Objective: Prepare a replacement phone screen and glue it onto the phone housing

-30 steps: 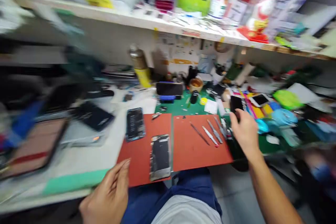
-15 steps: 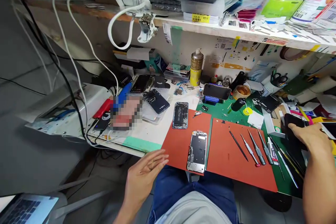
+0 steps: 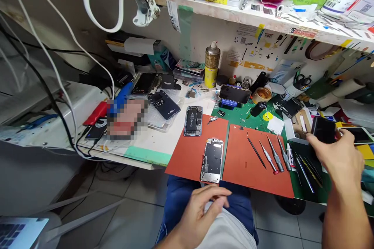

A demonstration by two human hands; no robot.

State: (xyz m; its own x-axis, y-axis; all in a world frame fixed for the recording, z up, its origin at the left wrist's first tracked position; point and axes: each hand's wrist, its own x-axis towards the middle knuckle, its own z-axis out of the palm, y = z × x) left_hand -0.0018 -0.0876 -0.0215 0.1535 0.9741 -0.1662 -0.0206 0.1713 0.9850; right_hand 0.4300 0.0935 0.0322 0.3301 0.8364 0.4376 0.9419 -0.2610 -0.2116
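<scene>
At the right end of the bench my right hand [image 3: 336,151] grips a black smartphone [image 3: 323,129] by its edges, thumb on the near left corner and fingers on the far side. My left hand [image 3: 204,208] hangs over my lap, its fingers loosely bent and apart, with nothing in them. Just beyond it a detached phone screen [image 3: 212,161] lies metal back up on the orange mat [image 3: 187,159]. Farther back lies an opened phone body [image 3: 193,121], its battery showing. A white-framed phone [image 3: 358,135] is beside my right hand.
A second orange mat [image 3: 245,171] carries several screwdrivers [image 3: 274,152]. Next to them are a glue tube [image 3: 290,156] and tweezers [image 3: 305,174]. A spray can [image 3: 212,64] stands at the back, near a propped phone [image 3: 234,94]. The shelf [image 3: 263,27] overhangs the bench.
My left hand has moved right, from beside the mat's left corner to above my lap. My right hand has lifted the black smartphone slightly and brought it left. The view has shifted too.
</scene>
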